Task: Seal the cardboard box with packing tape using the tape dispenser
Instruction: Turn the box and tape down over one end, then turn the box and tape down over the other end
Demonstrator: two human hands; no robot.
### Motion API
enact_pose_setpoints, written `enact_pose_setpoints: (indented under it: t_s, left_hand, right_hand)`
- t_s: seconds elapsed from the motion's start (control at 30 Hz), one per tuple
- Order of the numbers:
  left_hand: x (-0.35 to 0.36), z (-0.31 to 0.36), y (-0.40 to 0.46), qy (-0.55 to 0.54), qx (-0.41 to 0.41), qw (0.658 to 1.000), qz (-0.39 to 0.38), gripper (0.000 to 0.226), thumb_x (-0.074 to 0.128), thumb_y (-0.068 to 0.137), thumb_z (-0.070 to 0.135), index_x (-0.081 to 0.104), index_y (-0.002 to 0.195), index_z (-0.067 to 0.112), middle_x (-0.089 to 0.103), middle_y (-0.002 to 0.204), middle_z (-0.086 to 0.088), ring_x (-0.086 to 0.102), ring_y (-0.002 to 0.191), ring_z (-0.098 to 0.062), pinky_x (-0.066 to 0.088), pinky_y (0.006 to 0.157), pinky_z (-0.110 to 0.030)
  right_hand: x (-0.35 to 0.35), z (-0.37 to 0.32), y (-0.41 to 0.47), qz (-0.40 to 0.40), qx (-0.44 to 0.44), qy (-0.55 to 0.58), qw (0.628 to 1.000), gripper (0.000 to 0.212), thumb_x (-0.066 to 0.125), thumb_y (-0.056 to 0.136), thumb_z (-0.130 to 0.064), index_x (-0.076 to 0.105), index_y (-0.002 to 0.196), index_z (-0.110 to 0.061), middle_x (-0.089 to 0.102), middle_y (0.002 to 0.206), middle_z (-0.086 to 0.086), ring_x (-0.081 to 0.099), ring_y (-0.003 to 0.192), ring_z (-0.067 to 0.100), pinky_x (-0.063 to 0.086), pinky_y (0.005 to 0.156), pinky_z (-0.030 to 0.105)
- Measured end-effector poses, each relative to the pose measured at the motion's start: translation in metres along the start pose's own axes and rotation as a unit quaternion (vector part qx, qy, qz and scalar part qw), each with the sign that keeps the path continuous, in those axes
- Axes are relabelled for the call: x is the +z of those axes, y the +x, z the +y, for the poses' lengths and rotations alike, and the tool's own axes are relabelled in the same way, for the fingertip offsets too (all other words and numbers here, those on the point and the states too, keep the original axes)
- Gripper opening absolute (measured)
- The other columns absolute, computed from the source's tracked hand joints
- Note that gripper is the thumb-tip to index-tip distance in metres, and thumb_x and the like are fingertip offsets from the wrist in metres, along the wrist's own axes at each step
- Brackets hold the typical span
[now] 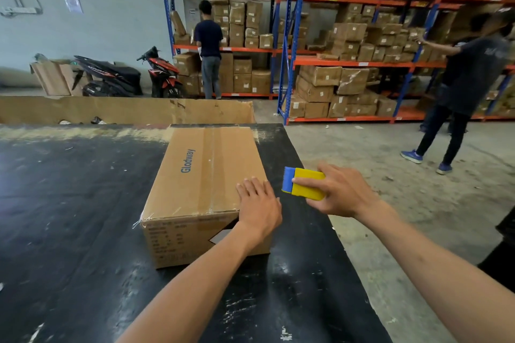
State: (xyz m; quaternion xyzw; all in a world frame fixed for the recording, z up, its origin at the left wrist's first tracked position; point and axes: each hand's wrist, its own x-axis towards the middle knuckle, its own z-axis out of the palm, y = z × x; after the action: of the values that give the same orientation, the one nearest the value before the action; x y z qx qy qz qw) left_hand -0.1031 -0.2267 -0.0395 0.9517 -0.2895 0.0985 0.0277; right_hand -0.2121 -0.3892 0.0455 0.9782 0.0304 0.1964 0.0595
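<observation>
A brown cardboard box [200, 175] printed "Glodway" lies on the black table [69, 217], flaps closed, with clear tape running along its centre seam and some loose tape at its near left corner. My left hand [257, 207] rests flat, fingers spread, on the box's near right top corner. My right hand [338, 192] holds a yellow and blue tape dispenser [303, 183] in the air just right of the box, its blue toothed edge pointing toward the box and not touching it.
A large open cardboard carton [125, 110] stands behind the table. Shelving racks [362, 61] full of boxes fill the back. A person stands at the far rack, another on the concrete floor at the right. A motorbike [156, 75] is parked by the wall.
</observation>
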Motion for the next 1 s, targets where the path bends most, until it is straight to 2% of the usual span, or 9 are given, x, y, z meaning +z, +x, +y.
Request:
enact_pose_setpoints:
  t_s: [0.1, 0.2, 0.3, 0.37, 0.47, 0.57, 0.63, 0.83, 1.0]
  left_hand:
    - [-0.001, -0.018, -0.004, 0.027, 0.041, 0.999, -0.01, 0.064, 0.018, 0.103, 0.037, 0.023, 0.151, -0.004, 0.025, 0.153, -0.037, 0.024, 0.139, -0.057, 0.017, 0.113, -0.065]
    - [-0.011, -0.058, -0.016, 0.057, 0.107, 0.992, -0.02, 0.079, -0.003, 0.092, 0.041, 0.029, 0.15, -0.002, 0.032, 0.152, -0.033, 0.032, 0.137, -0.052, 0.024, 0.114, -0.059]
    - [-0.022, -0.119, -0.025, 0.022, 0.167, 0.985, -0.031, 0.07, 0.013, 0.095, 0.045, 0.031, 0.152, 0.008, 0.032, 0.157, -0.02, 0.032, 0.142, -0.038, 0.024, 0.118, -0.047]
    - [-0.035, -0.154, -0.024, -0.015, 0.164, 0.986, -0.041, 0.065, 0.031, 0.091, 0.049, 0.039, 0.146, 0.015, 0.041, 0.151, -0.011, 0.043, 0.132, -0.029, 0.032, 0.113, -0.04]
    - [-0.047, -0.161, -0.008, -0.011, 0.08, 0.996, -0.03, 0.077, 0.026, 0.084, 0.064, 0.044, 0.14, 0.014, 0.048, 0.139, -0.013, 0.049, 0.12, -0.028, 0.034, 0.106, -0.046]
    - [-0.037, -0.141, 0.004, -0.026, -0.073, 0.995, -0.06, 0.092, 0.033, 0.084, 0.078, 0.025, 0.15, 0.014, 0.023, 0.156, -0.023, 0.026, 0.141, -0.046, 0.015, 0.113, -0.063]
    - [-0.022, -0.134, 0.008, -0.012, -0.118, 0.988, -0.104, 0.096, 0.038, 0.088, 0.073, 0.01, 0.155, 0.011, 0.003, 0.161, -0.027, 0.005, 0.146, -0.053, 0.003, 0.114, -0.068]
    - [-0.023, -0.15, 0.003, 0.016, -0.05, 0.989, -0.137, 0.082, 0.035, 0.099, 0.057, 0.007, 0.154, 0.004, 0.004, 0.159, -0.034, 0.006, 0.143, -0.058, 0.007, 0.118, -0.062]
    - [-0.035, -0.205, -0.021, -0.025, 0.073, 0.982, -0.175, 0.084, 0.041, 0.097, 0.059, -0.002, 0.158, 0.021, -0.006, 0.165, -0.015, -0.005, 0.15, -0.041, 0.0, 0.121, -0.047]
  right_hand:
    - [-0.003, -0.004, 0.007, 0.043, 0.021, 0.007, 0.999, 0.046, 0.076, 0.066, -0.047, 0.074, 0.112, -0.045, 0.055, 0.075, 0.001, 0.057, 0.052, 0.026, 0.027, 0.048, 0.023]
    - [-0.007, -0.008, 0.017, 0.083, 0.062, 0.032, 0.994, 0.053, 0.087, 0.063, -0.045, 0.073, 0.113, -0.046, 0.047, 0.072, -0.003, 0.055, 0.054, 0.024, 0.026, 0.051, 0.022]
    - [-0.009, -0.015, 0.025, 0.104, 0.103, 0.063, 0.987, 0.049, 0.08, 0.072, -0.051, 0.067, 0.12, -0.052, 0.039, 0.075, -0.009, 0.045, 0.061, 0.016, 0.026, 0.051, 0.022]
    - [-0.009, -0.02, 0.032, 0.105, 0.117, 0.086, 0.984, 0.048, 0.076, 0.076, -0.056, 0.064, 0.122, -0.056, 0.04, 0.073, -0.01, 0.047, 0.065, 0.015, 0.03, 0.054, 0.024]
    - [-0.01, -0.031, 0.044, 0.076, 0.124, 0.137, 0.98, 0.046, 0.07, 0.079, -0.062, 0.059, 0.124, -0.06, 0.046, 0.074, -0.01, 0.051, 0.073, 0.014, 0.038, 0.06, 0.028]
    - [-0.006, -0.042, 0.053, 0.044, 0.132, 0.187, 0.973, 0.047, 0.067, 0.077, -0.066, 0.057, 0.123, -0.063, 0.055, 0.081, -0.007, 0.057, 0.079, 0.016, 0.047, 0.073, 0.033]
    - [-0.002, -0.048, 0.057, 0.022, 0.125, 0.209, 0.97, 0.047, 0.066, 0.078, -0.067, 0.057, 0.124, -0.063, 0.057, 0.084, -0.007, 0.057, 0.081, 0.013, 0.047, 0.075, 0.033]
    - [0.008, -0.057, 0.065, 0.006, 0.126, 0.245, 0.961, 0.05, 0.067, 0.076, -0.067, 0.058, 0.125, -0.06, 0.056, 0.083, -0.011, 0.052, 0.077, 0.008, 0.035, 0.063, 0.025]
    - [0.014, -0.058, 0.071, 0.011, 0.157, 0.31, 0.938, 0.052, 0.072, 0.071, -0.065, 0.062, 0.121, -0.058, 0.06, 0.096, -0.02, 0.056, 0.09, 0.01, 0.041, 0.073, 0.025]
